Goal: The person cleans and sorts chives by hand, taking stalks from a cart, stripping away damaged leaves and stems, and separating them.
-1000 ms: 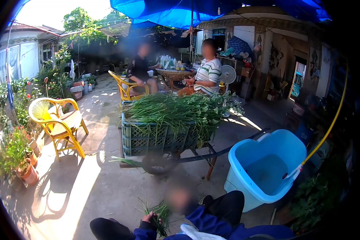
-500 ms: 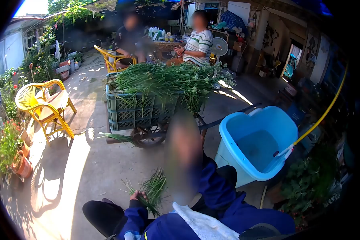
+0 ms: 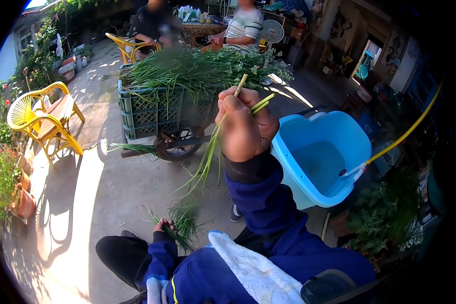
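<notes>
My right hand (image 3: 245,124) is raised close to the camera, its fingers closed round a few long green stalks (image 3: 207,154) whose cut ends stick up above the fingers. Low down near my knee, my left hand (image 3: 165,226) is closed on a bunch of thin green stalks (image 3: 183,220). Behind the raised hand, a green plastic crate (image 3: 157,112) on a wheeled cart carries a large heap of long greens (image 3: 187,71).
A blue tub (image 3: 289,169) with a yellow hose (image 3: 408,133) stands at the right. A yellow chair (image 3: 50,119) and potted plants (image 3: 23,201) are at the left. Two people (image 3: 148,25) (image 3: 244,28) sit beyond the cart by a table.
My right hand has come up towards the camera and now shows stalks in it. My left hand stays low with its bunch. The view has tilted downward, so the surroundings sit higher.
</notes>
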Tool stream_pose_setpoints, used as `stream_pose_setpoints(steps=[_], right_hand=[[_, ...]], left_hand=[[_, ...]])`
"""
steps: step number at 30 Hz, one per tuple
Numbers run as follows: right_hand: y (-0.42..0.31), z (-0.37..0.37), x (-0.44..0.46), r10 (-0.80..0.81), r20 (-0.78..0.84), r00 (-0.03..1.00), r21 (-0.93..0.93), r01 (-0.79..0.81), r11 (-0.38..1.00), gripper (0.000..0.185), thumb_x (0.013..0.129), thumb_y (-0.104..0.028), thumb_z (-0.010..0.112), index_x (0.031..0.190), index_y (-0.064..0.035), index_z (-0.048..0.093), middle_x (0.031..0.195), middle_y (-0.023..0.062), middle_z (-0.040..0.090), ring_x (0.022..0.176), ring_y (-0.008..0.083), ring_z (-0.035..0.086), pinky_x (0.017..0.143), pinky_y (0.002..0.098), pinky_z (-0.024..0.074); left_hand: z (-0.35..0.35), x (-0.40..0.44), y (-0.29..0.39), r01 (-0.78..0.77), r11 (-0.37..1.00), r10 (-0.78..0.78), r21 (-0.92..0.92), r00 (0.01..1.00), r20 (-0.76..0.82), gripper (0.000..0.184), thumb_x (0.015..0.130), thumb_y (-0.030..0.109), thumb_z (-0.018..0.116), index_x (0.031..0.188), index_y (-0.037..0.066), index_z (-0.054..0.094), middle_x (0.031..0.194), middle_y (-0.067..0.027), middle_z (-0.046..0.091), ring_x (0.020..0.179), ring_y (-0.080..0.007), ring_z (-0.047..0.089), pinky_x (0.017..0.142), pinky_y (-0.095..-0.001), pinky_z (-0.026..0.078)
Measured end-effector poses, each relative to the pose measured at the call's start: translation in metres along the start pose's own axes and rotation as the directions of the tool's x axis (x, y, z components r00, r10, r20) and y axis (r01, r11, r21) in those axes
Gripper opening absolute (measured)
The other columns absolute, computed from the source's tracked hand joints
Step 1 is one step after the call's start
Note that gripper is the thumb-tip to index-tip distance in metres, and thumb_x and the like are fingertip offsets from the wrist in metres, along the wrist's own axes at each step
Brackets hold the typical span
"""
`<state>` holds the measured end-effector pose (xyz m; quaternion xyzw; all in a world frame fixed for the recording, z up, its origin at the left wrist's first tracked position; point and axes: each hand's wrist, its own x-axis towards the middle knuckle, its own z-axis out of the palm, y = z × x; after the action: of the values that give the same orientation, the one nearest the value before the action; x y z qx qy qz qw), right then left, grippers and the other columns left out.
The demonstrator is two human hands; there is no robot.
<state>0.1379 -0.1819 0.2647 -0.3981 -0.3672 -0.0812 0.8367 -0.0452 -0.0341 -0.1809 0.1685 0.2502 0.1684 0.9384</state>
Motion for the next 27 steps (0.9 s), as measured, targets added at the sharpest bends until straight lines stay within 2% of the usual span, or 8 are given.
stream_pose_setpoints(steps=[10,12,16,18,20,22,23,27], right_hand=[[-0.002,0.0,0.008,-0.01,0.008,1.0,0.005,0.01,1.0,0.015,0.081,-0.014,0.057,0.08,0.0002,0.058,0.064,0.0023,0.051,0.046,0.0042,0.041,0.043,0.0179,0.0322],[0.019,-0.005,0.016,0.243,0.042,0.969,-0.171,-0.233,0.957,0.013,0.081,-0.013,0.057,0.078,-0.0012,0.059,0.061,-0.0007,0.049,0.046,0.0033,0.04,0.042,0.0182,0.0315],[0.026,-0.01,-0.018,0.059,0.188,0.98,-0.259,-0.008,0.966,0.013,0.082,-0.015,0.057,0.078,-0.0024,0.059,0.058,-0.0046,0.047,0.048,0.0017,0.04,0.043,0.0172,0.0307],[0.032,-0.013,-0.045,0.411,0.123,0.903,-0.312,-0.358,0.88,0.014,0.083,-0.016,0.057,0.079,-0.0027,0.059,0.056,-0.0061,0.044,0.048,0.0007,0.039,0.044,0.0159,0.0298],[0.047,-0.024,-0.072,0.209,0.257,0.944,-0.571,-0.027,0.82,0.011,0.083,-0.014,0.054,0.081,-0.0038,0.059,0.063,-0.0033,0.049,0.056,0.0058,0.045,0.05,0.0206,0.0359],[0.076,-0.045,-0.101,-0.058,0.498,0.865,-0.733,0.456,0.505,0.012,0.085,-0.014,0.05,0.088,-0.0052,0.058,0.074,0.0003,0.054,0.067,0.0115,0.051,0.059,0.026,0.0426],[0.089,-0.05,-0.12,-0.052,0.534,0.844,-0.711,0.481,0.512,0.012,0.085,-0.014,0.051,0.087,-0.0051,0.058,0.073,0.0004,0.053,0.066,0.0114,0.051,0.059,0.0259,0.0424],[0.113,-0.055,-0.153,0.304,0.445,0.842,-0.627,0.05,0.778,0.012,0.084,-0.014,0.052,0.086,-0.0047,0.058,0.07,0.0006,0.053,0.063,0.0111,0.05,0.056,0.0258,0.0416]], left_hand=[[-0.003,-0.004,-0.003,0.029,0.999,-0.029,-0.024,1.0,-0.003,0.023,0.084,0.033,0.047,0.075,0.012,0.049,0.073,-0.0086,0.054,0.057,-0.0225,0.049,0.048,-0.0369,0.04],[-0.002,0.001,-0.003,0.029,0.999,-0.028,-0.022,1.0,0.013,0.023,0.084,0.033,0.046,0.076,0.012,0.049,0.074,-0.0087,0.054,0.056,-0.0227,0.049,0.048,-0.0372,0.04],[-0.007,0.008,0.0,0.086,0.995,-0.086,-0.057,0.996,-0.004,0.022,0.085,0.032,0.044,0.076,0.011,0.047,0.073,-0.0092,0.053,0.057,-0.0244,0.048,0.05,-0.0391,0.039],[-0.001,0.004,0.0,0.068,0.996,-0.068,-0.05,0.998,0.008,0.022,0.084,0.032,0.044,0.079,0.012,0.048,0.074,-0.009,0.053,0.058,-0.0241,0.048,0.051,-0.0389,0.039],[0.001,0.006,-0.003,0.089,0.996,-0.088,-0.026,0.995,0.046,0.021,0.084,0.032,0.045,0.082,0.012,0.05,0.074,-0.0086,0.053,0.058,-0.0239,0.048,0.051,-0.0389,0.039],[-0.003,0.004,-0.003,0.068,0.998,-0.068,-0.015,0.997,0.043,0.02,0.084,0.03,0.048,0.089,0.011,0.051,0.074,-0.0077,0.053,0.059,-0.0229,0.048,0.052,-0.0388,0.04],[-0.006,0.003,-0.005,0.063,0.998,-0.063,0.012,0.998,0.022,0.02,0.084,0.03,0.049,0.089,0.011,0.051,0.075,-0.0072,0.053,0.06,-0.0225,0.048,0.053,-0.0386,0.04],[0.011,-0.006,0.001,0.06,0.998,-0.061,0.025,0.997,0.05,0.02,0.083,0.03,0.049,0.089,0.011,0.051,0.074,-0.0053,0.052,0.06,-0.0212,0.047,0.056,-0.0381,0.04]])
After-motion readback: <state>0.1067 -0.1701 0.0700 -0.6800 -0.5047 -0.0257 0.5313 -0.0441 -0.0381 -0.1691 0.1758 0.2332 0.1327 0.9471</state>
